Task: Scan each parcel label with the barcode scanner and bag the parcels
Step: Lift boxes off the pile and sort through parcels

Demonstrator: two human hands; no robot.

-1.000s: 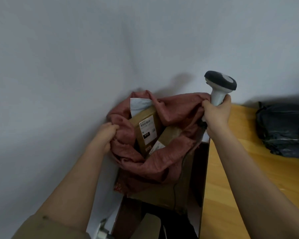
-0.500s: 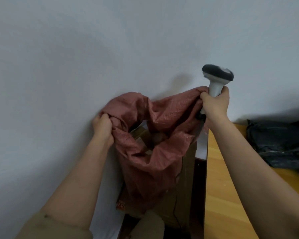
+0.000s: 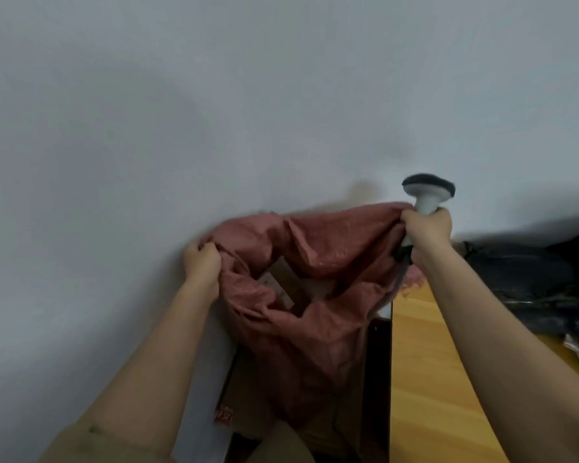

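1. The left hand [image 3: 203, 262] gripped the left edge of the red bag's [image 3: 301, 315] mouth, its fingers curled tight into the bunched fabric, close against the pale wall [image 3: 114, 162].
2. The bag hung between the two hands with its mouth pulled wide, and its body dropped down in front of a dark box [image 3: 376, 362] below it.
3. Inside the bag's mouth lay a brown parcel [image 3: 281, 279], a pale label showing on its near face; how many others sat beneath it could not be told.
4. The right hand [image 3: 427, 228] clamped the right edge of the bag together with the handle of the barcode scanner [image 3: 427, 192], whose dark head stood upright above the fist.
5. Right of the bag ran a wooden table [image 3: 425, 362], with a black bundle [image 3: 528, 282] lying on it further right.
6. The step in hand looked like the bagging stage: holding the bag open and settling the parcels down.
7. The next move would likely call for freeing one hand from the bag's edge to fetch another parcel, while keeping the scanner ready.
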